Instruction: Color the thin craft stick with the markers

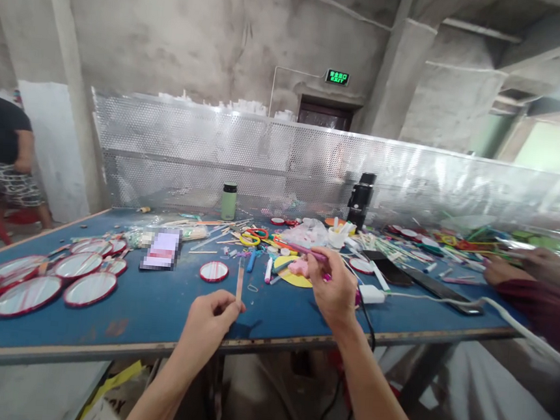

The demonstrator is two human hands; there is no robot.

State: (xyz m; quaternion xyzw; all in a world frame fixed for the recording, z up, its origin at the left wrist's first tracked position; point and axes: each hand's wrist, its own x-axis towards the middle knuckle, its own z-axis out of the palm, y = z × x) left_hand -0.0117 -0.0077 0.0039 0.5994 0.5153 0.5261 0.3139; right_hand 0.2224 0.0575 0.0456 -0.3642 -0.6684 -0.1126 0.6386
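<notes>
In the head view the work looks under way: at the near edge of the blue table, the left hand pinches a flat tan strip upright, well apart from the slim purple tool in the curled fingers of the right hand. Red-rimmed discs overlap at left; whether they are finished cannot be told. Scissors clutter the far middle, and a white charger beside the right hand could hamper it.
</notes>
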